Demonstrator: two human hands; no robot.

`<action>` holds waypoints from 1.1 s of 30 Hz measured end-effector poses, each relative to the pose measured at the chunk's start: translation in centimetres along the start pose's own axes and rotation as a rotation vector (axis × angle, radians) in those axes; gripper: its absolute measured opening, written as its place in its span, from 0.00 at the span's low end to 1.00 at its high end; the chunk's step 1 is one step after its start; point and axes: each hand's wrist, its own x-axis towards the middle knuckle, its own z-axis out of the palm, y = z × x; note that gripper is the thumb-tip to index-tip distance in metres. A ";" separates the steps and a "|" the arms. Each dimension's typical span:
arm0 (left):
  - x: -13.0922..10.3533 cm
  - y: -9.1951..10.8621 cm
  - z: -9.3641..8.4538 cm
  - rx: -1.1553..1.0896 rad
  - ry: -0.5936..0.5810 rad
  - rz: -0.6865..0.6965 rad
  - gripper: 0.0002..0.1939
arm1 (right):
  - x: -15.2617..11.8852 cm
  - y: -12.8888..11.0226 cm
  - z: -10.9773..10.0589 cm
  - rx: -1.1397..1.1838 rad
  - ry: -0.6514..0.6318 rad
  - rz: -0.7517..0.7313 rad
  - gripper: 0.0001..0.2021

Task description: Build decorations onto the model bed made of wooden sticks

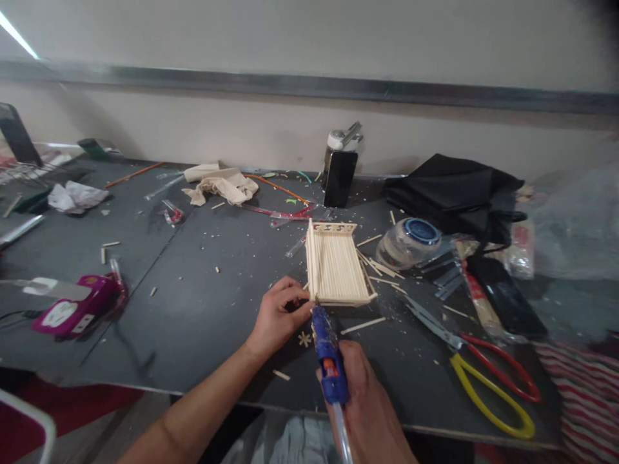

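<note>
In the middle of the dark table stands a small model built from thin wooden sticks (338,261), with a slatted floor and low sides. My left hand (280,312) pinches the model at its near left corner, thumb and forefinger together. My right hand (365,390) is wrapped round a blue hot glue gun (326,354), a clear glue stick poking out of its back end. The gun's nozzle is at that same corner, close to my left fingertips; whether it touches the wood I cannot tell. A small star-shaped stick piece (304,339) lies just below my left hand.
Right of the model are a clear jar (406,243), loose sticks, open scissors (474,361), a dark phone (505,296) and a black bag (449,193). Behind, a phone (341,179) leans on a bottle. Crumpled brown paper (222,183) and a purple power strip (80,306) lie left.
</note>
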 end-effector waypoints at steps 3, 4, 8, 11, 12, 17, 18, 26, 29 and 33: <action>-0.1 0.0 0.0 0.002 -0.003 0.003 0.04 | 0.0 0.0 0.0 -0.002 -0.011 -0.006 0.08; -0.1 0.0 0.0 0.001 -0.006 0.002 0.04 | -0.1 0.1 0.0 -0.002 -0.014 -0.008 0.08; -0.2 0.1 0.0 -0.011 -0.009 0.000 0.05 | -0.1 0.0 0.0 0.006 0.027 -0.001 0.07; -0.1 0.0 0.0 -0.008 -0.006 -0.003 0.05 | 0.0 0.0 0.0 0.013 0.029 -0.001 0.08; -0.1 0.0 0.0 -0.006 -0.007 -0.004 0.05 | 0.0 0.0 0.0 0.013 0.026 0.000 0.08; 0.0 -0.1 0.0 -0.007 -0.004 -0.001 0.05 | 0.1 0.0 0.1 0.005 0.030 -0.002 0.07; 0.0 -0.1 0.0 -0.008 -0.004 -0.001 0.05 | 0.1 0.0 0.1 0.007 0.026 -0.008 0.08; -0.1 -0.1 0.0 -0.013 -0.003 -0.008 0.04 | 0.1 0.0 0.1 0.023 0.026 -0.031 0.09; -0.1 0.1 -0.1 -0.011 -0.009 -0.007 0.04 | -0.1 0.2 0.1 0.025 0.029 -0.030 0.10; 0.0 0.2 -0.1 -0.010 -0.009 -0.007 0.04 | -0.5 0.5 0.6 0.022 0.053 0.002 0.10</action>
